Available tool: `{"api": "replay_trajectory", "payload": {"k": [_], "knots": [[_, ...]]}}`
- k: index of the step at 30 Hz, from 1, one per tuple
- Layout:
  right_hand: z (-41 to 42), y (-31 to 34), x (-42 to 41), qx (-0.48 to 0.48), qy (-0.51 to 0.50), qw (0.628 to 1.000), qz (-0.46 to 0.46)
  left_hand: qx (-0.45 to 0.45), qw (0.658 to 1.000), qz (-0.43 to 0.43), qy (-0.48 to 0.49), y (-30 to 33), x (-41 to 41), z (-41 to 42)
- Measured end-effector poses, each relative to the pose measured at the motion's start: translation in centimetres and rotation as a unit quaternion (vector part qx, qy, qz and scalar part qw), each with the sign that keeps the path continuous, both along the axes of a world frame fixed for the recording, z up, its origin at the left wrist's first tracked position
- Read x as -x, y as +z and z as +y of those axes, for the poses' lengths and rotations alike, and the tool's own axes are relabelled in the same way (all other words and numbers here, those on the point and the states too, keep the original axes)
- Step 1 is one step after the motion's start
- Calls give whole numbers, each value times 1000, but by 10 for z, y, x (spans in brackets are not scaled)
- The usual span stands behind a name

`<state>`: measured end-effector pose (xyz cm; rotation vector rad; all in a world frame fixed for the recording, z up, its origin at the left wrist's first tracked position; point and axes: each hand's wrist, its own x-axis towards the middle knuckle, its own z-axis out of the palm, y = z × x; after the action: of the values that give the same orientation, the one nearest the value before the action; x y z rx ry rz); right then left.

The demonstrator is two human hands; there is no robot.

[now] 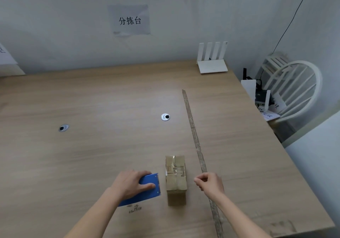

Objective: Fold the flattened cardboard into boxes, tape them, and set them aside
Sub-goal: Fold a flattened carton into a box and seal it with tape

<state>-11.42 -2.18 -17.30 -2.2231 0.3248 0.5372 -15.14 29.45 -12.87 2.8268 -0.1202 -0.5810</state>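
Wide wooden table across most of the frame, two metal grommets in its middle. Long strip of old tape stuck to the top, from mid-frame down to the lower right edge. White router upright at the upper right corner of the table; white chair beyond the right edge.

Small folded cardboard box at lower centre, glossy tape along its top seam. Looks taped already, not yet set aside. No flattened cardboard in view.

Blue tape dispenser just left of the box, apart from it by a thin gap. Left hand wrapped over the dispenser, fingers curled round its top, thumb on the blue face. Right hand just right of the box, thumb and fingertips pinched together; whether on a tape end or on nothing, impossible to tell.

Likely risks: clear tape, if held taut between the hands, folding back and sticking to itself or to the table; serrated dispenser edge close to the box, liable to nick the cardboard; light box easily pushed askew or tipped by either wrist; seam lifting if not pressed down firmly.
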Motion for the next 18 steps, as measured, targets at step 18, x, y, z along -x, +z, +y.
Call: {"api": "replay_trajectory", "payload": {"k": [18], "knots": [[61, -9, 10, 18, -23, 997, -66, -23, 999, 30, 11, -42, -16, -30]]}}
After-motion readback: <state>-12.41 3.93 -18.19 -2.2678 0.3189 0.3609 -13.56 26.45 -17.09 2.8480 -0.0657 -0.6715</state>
